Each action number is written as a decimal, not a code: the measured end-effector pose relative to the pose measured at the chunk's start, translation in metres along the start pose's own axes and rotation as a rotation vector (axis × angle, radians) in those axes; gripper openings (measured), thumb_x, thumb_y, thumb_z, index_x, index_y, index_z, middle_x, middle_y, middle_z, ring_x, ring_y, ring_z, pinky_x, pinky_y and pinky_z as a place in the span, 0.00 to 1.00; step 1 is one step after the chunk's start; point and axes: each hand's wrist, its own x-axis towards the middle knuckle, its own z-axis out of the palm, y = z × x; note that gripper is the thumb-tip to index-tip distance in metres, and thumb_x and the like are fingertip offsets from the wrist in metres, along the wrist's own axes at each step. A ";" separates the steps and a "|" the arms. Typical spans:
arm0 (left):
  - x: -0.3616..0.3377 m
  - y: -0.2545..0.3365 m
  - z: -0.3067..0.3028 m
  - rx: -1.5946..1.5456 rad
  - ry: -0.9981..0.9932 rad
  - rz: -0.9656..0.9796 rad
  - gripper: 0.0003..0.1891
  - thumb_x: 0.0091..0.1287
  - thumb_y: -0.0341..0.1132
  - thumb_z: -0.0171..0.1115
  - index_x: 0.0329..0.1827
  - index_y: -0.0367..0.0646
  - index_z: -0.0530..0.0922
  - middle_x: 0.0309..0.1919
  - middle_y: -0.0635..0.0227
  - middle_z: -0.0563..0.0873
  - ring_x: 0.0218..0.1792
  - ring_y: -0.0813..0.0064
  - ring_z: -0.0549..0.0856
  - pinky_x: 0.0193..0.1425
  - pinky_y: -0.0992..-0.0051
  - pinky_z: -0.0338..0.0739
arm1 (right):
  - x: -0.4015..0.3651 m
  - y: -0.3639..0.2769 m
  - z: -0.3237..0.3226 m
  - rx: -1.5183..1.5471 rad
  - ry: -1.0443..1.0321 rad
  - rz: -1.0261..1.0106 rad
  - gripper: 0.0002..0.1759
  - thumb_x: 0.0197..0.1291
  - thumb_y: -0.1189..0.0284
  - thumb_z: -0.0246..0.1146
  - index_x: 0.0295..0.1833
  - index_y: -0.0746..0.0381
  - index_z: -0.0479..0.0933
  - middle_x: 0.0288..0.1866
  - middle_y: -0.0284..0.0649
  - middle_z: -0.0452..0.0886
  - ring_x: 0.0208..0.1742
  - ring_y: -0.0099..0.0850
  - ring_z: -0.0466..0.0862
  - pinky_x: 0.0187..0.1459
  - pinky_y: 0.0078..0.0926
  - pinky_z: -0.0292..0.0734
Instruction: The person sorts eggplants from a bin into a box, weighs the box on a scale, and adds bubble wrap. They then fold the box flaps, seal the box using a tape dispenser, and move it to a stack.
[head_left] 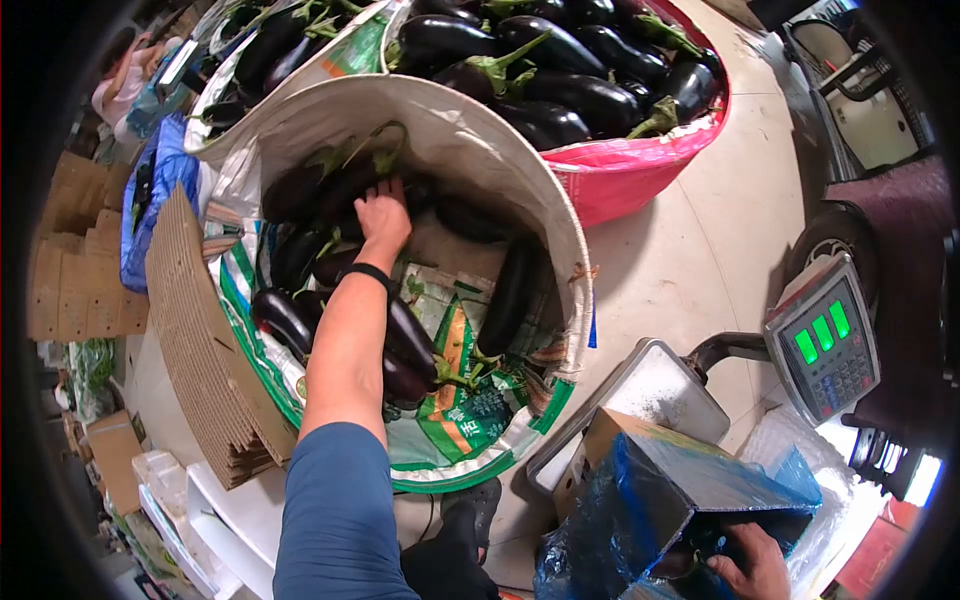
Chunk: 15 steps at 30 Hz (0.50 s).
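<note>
My left hand [383,215] reaches down into a big round woven bag [480,115], its fingers curled over a dark purple eggplant [345,190] near the back wall. Several more eggplants lie around it, among them a long eggplant [508,295] against the right side. At the lower right, my right hand [755,560] is inside a cardboard box lined with blue plastic [625,490]. Its thumb and fingers are at the stem end of an eggplant [682,562], mostly in shadow. The fingertips there are partly hidden.
A pink-rimmed bag [640,180] heaped with eggplants stands behind. To the right is a scale display [822,340], its metal platform [665,385] beside the box. Stacked flat cardboard [205,340] leans at the left of the woven bag. A person [120,90] is at the far upper left.
</note>
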 end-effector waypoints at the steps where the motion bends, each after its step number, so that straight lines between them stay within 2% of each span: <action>1: -0.004 0.002 -0.005 0.016 0.047 0.003 0.35 0.58 0.34 0.67 0.73 0.49 0.70 0.59 0.61 0.81 0.59 0.58 0.81 0.60 0.55 0.73 | 0.002 -0.001 0.000 0.004 0.010 0.008 0.25 0.63 0.71 0.72 0.64 0.67 0.77 0.52 0.52 0.83 0.48 0.49 0.85 0.50 0.38 0.80; 2: -0.008 0.003 -0.010 0.011 0.051 0.015 0.35 0.58 0.34 0.67 0.73 0.49 0.70 0.59 0.61 0.81 0.59 0.58 0.81 0.60 0.55 0.73 | 0.003 -0.004 -0.001 0.013 0.000 0.010 0.26 0.63 0.70 0.72 0.64 0.66 0.77 0.52 0.53 0.83 0.47 0.50 0.85 0.49 0.38 0.80; 4: -0.027 0.001 -0.032 -0.231 0.079 -0.029 0.40 0.51 0.35 0.73 0.71 0.47 0.72 0.59 0.60 0.82 0.61 0.55 0.80 0.65 0.55 0.71 | 0.000 -0.002 0.005 0.008 0.008 -0.013 0.26 0.63 0.69 0.71 0.65 0.66 0.76 0.53 0.54 0.83 0.47 0.49 0.84 0.49 0.39 0.80; 5: -0.035 0.001 -0.047 -0.226 0.075 -0.014 0.40 0.51 0.35 0.73 0.71 0.47 0.72 0.59 0.60 0.82 0.61 0.55 0.80 0.65 0.55 0.71 | 0.000 -0.001 0.007 0.007 0.012 -0.039 0.27 0.64 0.69 0.71 0.66 0.65 0.76 0.54 0.53 0.83 0.47 0.49 0.84 0.50 0.39 0.80; 7: -0.054 0.002 -0.087 -0.675 0.358 0.015 0.45 0.43 0.34 0.78 0.70 0.45 0.72 0.60 0.57 0.82 0.63 0.52 0.79 0.69 0.54 0.70 | 0.002 -0.010 0.007 -0.037 -0.100 0.000 0.33 0.59 0.57 0.75 0.62 0.68 0.76 0.60 0.55 0.81 0.60 0.56 0.82 0.60 0.42 0.80; 8: -0.062 0.002 -0.108 -0.834 0.405 -0.001 0.47 0.41 0.33 0.81 0.71 0.44 0.71 0.62 0.54 0.81 0.64 0.50 0.80 0.71 0.53 0.70 | 0.002 -0.013 0.011 -0.058 -0.101 -0.028 0.34 0.59 0.57 0.75 0.62 0.69 0.76 0.58 0.55 0.82 0.60 0.56 0.82 0.59 0.42 0.80; 9: -0.075 0.004 -0.132 -1.004 0.429 -0.005 0.48 0.43 0.29 0.81 0.73 0.45 0.69 0.64 0.56 0.80 0.63 0.56 0.82 0.69 0.58 0.76 | 0.000 -0.014 0.015 -0.055 -0.093 -0.034 0.34 0.59 0.57 0.75 0.62 0.69 0.76 0.58 0.55 0.82 0.60 0.56 0.82 0.59 0.42 0.80; 11: -0.104 0.013 -0.189 -1.595 0.359 -0.018 0.49 0.44 0.24 0.81 0.75 0.44 0.68 0.65 0.61 0.79 0.63 0.67 0.82 0.68 0.65 0.79 | -0.007 -0.015 0.019 -0.127 -0.059 -0.157 0.34 0.59 0.57 0.75 0.62 0.69 0.76 0.59 0.56 0.81 0.60 0.57 0.82 0.60 0.42 0.80; 13: -0.133 0.003 -0.249 -1.618 0.331 0.033 0.51 0.44 0.21 0.80 0.77 0.42 0.66 0.64 0.65 0.79 0.64 0.72 0.80 0.69 0.68 0.79 | -0.022 -0.017 0.019 -0.120 -0.014 -0.150 0.33 0.59 0.59 0.76 0.63 0.68 0.75 0.60 0.56 0.81 0.60 0.57 0.82 0.61 0.43 0.79; 14: -0.140 -0.004 -0.268 -1.614 0.366 0.136 0.52 0.44 0.22 0.81 0.77 0.41 0.64 0.67 0.63 0.77 0.64 0.69 0.80 0.70 0.66 0.79 | -0.030 -0.017 0.018 -0.098 0.048 -0.164 0.33 0.58 0.61 0.76 0.63 0.68 0.75 0.60 0.56 0.81 0.60 0.57 0.82 0.62 0.43 0.79; 15: -0.152 -0.004 -0.282 -1.785 0.388 0.195 0.53 0.44 0.22 0.81 0.78 0.42 0.63 0.72 0.63 0.73 0.67 0.67 0.79 0.71 0.65 0.79 | -0.039 -0.017 0.017 -0.071 0.111 -0.178 0.33 0.57 0.62 0.77 0.64 0.67 0.75 0.60 0.56 0.81 0.60 0.57 0.82 0.62 0.43 0.79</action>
